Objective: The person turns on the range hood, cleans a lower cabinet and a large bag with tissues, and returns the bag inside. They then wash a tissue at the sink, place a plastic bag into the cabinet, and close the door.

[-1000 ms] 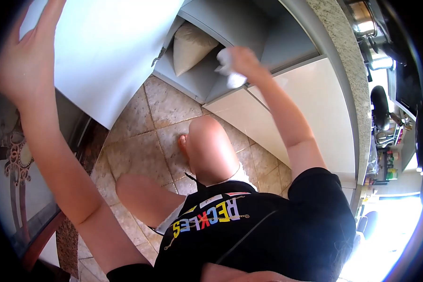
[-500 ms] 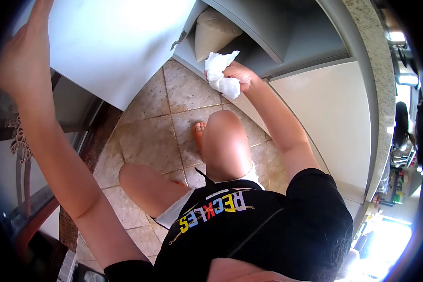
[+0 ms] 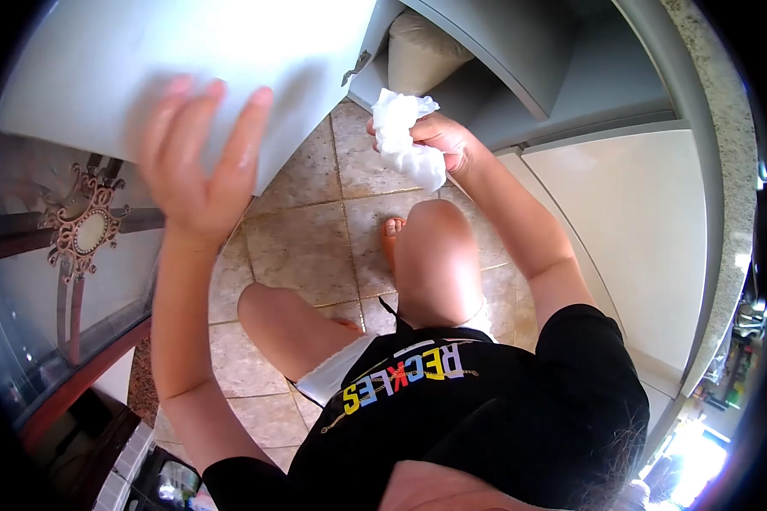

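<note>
My left hand (image 3: 198,162) has its fingers spread over the lower part of the open white cabinet door (image 3: 230,51); whether they touch it I cannot tell. In my right hand (image 3: 443,140) is a crumpled white cloth or paper (image 3: 405,140), gripped in front of the open cabinet. A bag of pale contents (image 3: 422,55) stands inside the grey cabinet (image 3: 528,51), behind the white bundle. The door's metal hinge (image 3: 356,68) shows beside the bag.
A closed white cabinet front (image 3: 631,221) and a speckled stone countertop (image 3: 733,230) lie at the right. At the left is glass furniture with an ornate metal medallion (image 3: 89,230). My knees are bent above the tiled floor (image 3: 294,255).
My left hand has left the door's far edge and moved right and down across its face. My right hand has drawn the white bundle out from the cabinet opening. The view has shifted.
</note>
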`<state>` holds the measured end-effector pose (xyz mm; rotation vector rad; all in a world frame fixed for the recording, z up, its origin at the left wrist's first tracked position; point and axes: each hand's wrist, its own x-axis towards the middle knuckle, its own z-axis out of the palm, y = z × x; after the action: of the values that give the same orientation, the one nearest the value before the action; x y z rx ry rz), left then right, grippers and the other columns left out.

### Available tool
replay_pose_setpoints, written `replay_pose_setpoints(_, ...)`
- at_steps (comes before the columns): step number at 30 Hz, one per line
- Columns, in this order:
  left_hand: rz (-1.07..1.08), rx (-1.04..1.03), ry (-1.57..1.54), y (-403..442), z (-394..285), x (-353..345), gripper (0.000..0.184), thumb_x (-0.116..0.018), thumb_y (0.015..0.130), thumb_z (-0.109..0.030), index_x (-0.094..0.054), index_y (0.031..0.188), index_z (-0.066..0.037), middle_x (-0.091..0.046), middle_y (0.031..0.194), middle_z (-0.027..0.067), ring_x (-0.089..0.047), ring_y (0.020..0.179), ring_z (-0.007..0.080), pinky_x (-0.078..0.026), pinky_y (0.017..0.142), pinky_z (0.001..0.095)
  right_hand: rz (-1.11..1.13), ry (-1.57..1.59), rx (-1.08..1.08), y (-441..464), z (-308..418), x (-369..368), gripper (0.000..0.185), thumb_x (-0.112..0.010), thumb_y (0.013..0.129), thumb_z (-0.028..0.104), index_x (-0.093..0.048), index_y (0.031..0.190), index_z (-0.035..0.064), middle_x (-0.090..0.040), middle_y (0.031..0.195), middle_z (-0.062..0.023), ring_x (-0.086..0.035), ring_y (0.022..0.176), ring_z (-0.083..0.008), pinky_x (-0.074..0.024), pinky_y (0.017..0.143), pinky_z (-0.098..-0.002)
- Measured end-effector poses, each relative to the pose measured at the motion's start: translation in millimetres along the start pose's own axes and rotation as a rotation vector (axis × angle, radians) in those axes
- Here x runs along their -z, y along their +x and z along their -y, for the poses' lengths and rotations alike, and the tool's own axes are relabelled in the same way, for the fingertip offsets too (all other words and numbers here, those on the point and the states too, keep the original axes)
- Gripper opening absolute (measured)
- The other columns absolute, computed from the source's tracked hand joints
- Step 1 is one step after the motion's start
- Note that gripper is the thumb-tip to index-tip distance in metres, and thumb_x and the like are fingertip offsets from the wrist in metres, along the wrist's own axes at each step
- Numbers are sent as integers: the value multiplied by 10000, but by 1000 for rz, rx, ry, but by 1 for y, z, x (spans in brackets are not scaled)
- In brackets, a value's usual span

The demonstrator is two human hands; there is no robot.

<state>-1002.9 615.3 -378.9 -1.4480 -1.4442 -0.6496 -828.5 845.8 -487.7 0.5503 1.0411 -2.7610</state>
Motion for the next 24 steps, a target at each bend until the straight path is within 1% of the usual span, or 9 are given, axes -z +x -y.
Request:
replay_pose_setpoints(3, 425, 306, -340, -29, -25, -16, 353, -677, 718, -135, -601, 1055, -62, -546, 974, 117, -545, 847, 243, -463, 687, 299, 66, -18, 17, 5, -1, -13, 418, -638, 678, 9, -524, 1077, -38, -589, 1007, -131, -600, 883, -217, -490, 782, -313)
replay_pose_setpoints(5, 588, 547, -682, -39, -43, -27, 513, -691, 711, -175, -507, 1167, -24, -502, 1065, 137, -526, 935, 258, -447, 774, 295, 79, -14, 4, 11, -7, -16, 380, -607, 706, 4, -527, 1076, -27, -594, 1001, -117, -602, 880, -206, -494, 769, -309)
replay_pose_setpoints(7, 657, 792, -945, -47, -63, -36, 594, -712, 690, -202, -470, 1198, -14, -453, 1134, 141, -480, 1019, 278, -412, 848, 325, 64, -18, -48, 17, -14, -16, 371, -574, 731, 1, -514, 1096, -19, -593, 1018, -106, -593, 911, -207, -482, 796, -321)
replay_pose_setpoints(10, 591, 836, -1077, -58, -81, -45, 669, -732, 666, -223, -434, 1232, -25, -435, 1160, 148, -437, 1078, 286, -377, 891, 345, 39, -75, -13, 25, -25, -25, 388, -554, 735, -2, -490, 1118, 3, -565, 1060, -109, -558, 975, -214, -446, 859, -345)
replay_pose_setpoints(12, 536, 830, -1015, -67, -89, -53, 590, -725, 667, -186, -486, 1181, -21, -464, 1122, 138, -465, 1037, 275, -390, 868, 341, -125, -79, -103, 27, -30, -29, 339, -524, 738, -38, -502, 1072, 18, -568, 999, -96, -564, 932, -206, -468, 806, -332)
replay_pose_setpoints(15, 450, 959, -860, -87, -103, -57, 407, -684, 695, -107, -556, 1071, -20, -506, 1020, 108, -509, 922, 230, -425, 763, 293, -127, -256, -28, 32, -37, -32, 318, -527, 748, -28, -498, 1061, 18, -562, 986, -85, -564, 907, -184, -478, 791, -309)
replay_pose_setpoints(17, 489, 1233, -838, -99, -110, -59, 275, -664, 694, -57, -592, 953, 1, -510, 908, 80, -518, 794, 194, -430, 677, 272, -128, -481, -49, 39, -48, -21, 316, -570, 794, 94, -498, 1094, 26, -562, 1025, -58, -559, 912, -140, -476, 758, -278)
replay_pose_setpoints(22, 499, 1298, -737, -120, -116, -67, 230, -658, 689, -47, -604, 908, -7, -498, 820, 62, -503, 663, 155, -410, 582, 249, -27, -179, -175, 39, -46, -20, 301, -548, 848, 212, -482, 1086, 41, -543, 978, -60, -547, 842, -122, -468, 678, -260)
replay_pose_setpoints(24, 612, 1257, -729, -119, -124, -67, 234, -663, 680, -49, -607, 904, -12, -491, 805, 69, -503, 645, 155, -409, 550, 256, 30, -511, -193, 43, -57, -7, 368, -578, 839, 322, -468, 1121, 113, -527, 946, -20, -502, 826, -94, -436, 705, -245)
